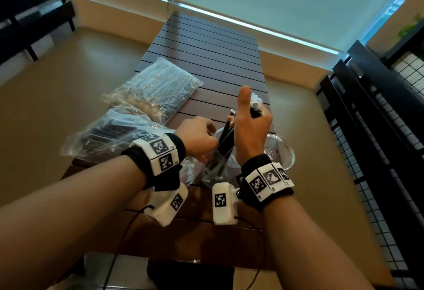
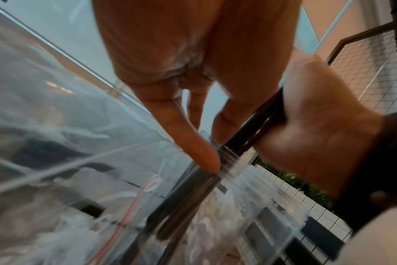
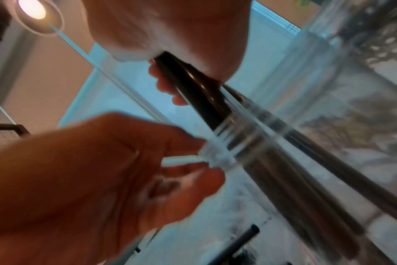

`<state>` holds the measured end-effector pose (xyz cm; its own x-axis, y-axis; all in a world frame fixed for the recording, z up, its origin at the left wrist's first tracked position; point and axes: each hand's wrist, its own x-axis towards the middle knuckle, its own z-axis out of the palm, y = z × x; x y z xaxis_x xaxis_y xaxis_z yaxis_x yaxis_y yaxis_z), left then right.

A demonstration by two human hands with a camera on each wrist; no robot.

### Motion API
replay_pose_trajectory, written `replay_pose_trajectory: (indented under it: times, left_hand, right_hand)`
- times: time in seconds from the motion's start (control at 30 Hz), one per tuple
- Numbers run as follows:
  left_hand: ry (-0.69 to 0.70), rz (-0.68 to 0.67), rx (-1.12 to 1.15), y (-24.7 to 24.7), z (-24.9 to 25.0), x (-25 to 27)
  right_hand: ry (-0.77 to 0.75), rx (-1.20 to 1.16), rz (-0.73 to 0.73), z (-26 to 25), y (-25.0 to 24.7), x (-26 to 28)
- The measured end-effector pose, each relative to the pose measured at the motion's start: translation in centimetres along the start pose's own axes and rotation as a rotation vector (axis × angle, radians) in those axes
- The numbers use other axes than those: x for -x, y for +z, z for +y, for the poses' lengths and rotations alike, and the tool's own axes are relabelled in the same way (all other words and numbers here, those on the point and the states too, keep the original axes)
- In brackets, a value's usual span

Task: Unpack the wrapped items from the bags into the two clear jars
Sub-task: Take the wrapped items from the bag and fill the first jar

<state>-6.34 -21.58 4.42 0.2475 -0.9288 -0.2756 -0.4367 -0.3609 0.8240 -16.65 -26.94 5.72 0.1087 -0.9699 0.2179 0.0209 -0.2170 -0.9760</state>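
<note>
Two hands meet over a clear jar (image 1: 215, 168) at the centre of the head frame, on a dark slatted table (image 1: 206, 44). The right hand (image 1: 250, 129) is wrapped around a bundle of black wrapped sticks (image 1: 226, 139), thumb raised, with their lower ends inside the jar. The left hand (image 1: 198, 137) has curled fingers at the jar's rim, touching the sticks; whether it pinches anything cannot be told. A second clear jar (image 1: 283, 152) stands just right of the first. Two clear plastic bags (image 1: 151, 90) lie at centre left, one (image 1: 103, 138) showing dark contents
</note>
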Motion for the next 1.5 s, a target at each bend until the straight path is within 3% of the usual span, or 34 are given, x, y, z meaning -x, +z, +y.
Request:
replay_pose_trajectory:
  times: [0.17,0.3,0.43,0.63,0.83,1.07,1.23,1.33,1.4,1.5]
  left_hand:
    - [-0.01,-0.011,0.06,0.0,0.1,-0.3]
    - [-0.02,-0.01,0.099,-0.2,-0.4,-0.3]
    - [-0.034,-0.027,0.121,-0.4,-0.6,-0.3]
    - [-0.063,0.007,0.137,-0.7,-0.2,0.2]
    - [-0.067,0.125,0.005,-0.9,0.1,-0.9]
    - [-0.056,0.216,-0.049,-0.7,0.7,-2.4]
    - [-0.087,0.159,-0.007,-1.0,0.4,-2.6]
    - [-0.088,0.155,0.066,-2.1,-0.1,-2.2]
    - [-0.019,0.245,-0.092,-3.3,-0.3,-1.8]
    - [0.019,0.303,-0.543,-4.8,-1.4,-1.3]
  right_hand:
    - [-0.044,0.185,-0.007,1.5,0.8,0.9]
    - [-0.252,0.251,0.14,2.4,1.3,0.4]
    - [-0.355,0.459,0.059,3.3,1.3,0.5]
    - [-0.442,0.506,-0.023,1.6,1.1,0.1]
    - [-0.386,0.609,-0.141,3.1,1.0,-0.5]
    - [-0.459,0.541,-0.115,2.0,0.9,-0.7]
    - [-0.431,0.624,-0.215,3.3,0.7,-1.5]
    - [-0.443,0.701,-0.181,3.0,0.9,-1.4]
    - [-0.512,0.74,-0.094,2.2,1.1,-1.1]
    - [-0.661,0.728,-0.008,0.6,2.0,-0.6]
